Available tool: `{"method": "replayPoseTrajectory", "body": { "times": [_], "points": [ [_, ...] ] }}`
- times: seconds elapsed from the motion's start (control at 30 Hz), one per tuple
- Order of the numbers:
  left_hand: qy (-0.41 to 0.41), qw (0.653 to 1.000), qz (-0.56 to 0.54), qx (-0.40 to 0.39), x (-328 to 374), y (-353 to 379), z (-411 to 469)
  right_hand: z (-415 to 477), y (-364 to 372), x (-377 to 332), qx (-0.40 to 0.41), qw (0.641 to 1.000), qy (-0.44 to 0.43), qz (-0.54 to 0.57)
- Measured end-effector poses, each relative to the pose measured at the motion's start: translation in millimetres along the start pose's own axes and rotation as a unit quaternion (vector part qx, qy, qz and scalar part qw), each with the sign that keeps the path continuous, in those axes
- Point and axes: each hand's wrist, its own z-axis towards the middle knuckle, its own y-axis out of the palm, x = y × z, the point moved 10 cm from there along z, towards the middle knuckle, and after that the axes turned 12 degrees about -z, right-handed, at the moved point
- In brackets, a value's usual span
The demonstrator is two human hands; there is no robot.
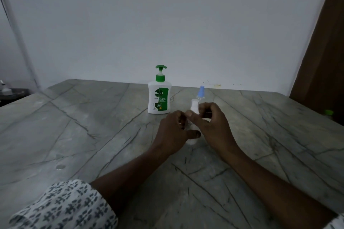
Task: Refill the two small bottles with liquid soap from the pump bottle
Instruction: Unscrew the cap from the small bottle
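Patterned sleeve (61, 208) on our left arm, at the near edge. Our left hand (175, 132): fingers (181, 118) curled round the body of a small white-capped bottle (194, 105), upright; whether it touches the counter (83, 126) we cannot tell. Our right hand (215, 126): fingers (206, 109) pinching that bottle near its cap. One small blue-capped bottle (201, 92), upright, just behind our hands. One pump bottle (159, 98), white with green pump, upright, beyond and left. White wall (130, 24) behind.

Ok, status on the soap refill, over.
Left hand grips white-capped small bottle, right hand pinches its cap. Blue-capped bottle and Dettol pump bottle upright behind. Nothing blocking.
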Motion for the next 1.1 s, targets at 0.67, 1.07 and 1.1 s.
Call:
{"method": "replayPoseTrajectory", "body": {
  "times": [0.67, 1.07, 1.1],
  "points": [
    [-0.018, 1.0, -0.005, -0.001, 1, -1, -2, 12, -37, -30, 0.045, 0.993, -0.045, 0.101],
    [-0.013, 1.0, -0.023, -0.012, 0, -1, -4, 59, -43, -34, 0.014, 0.931, -0.196, -0.308],
    [-0.009, 1.0, -0.015, -0.012, 0, -1, -4, 61, -24, -25, -0.019, 0.899, -0.21, -0.385]
  ]
}}
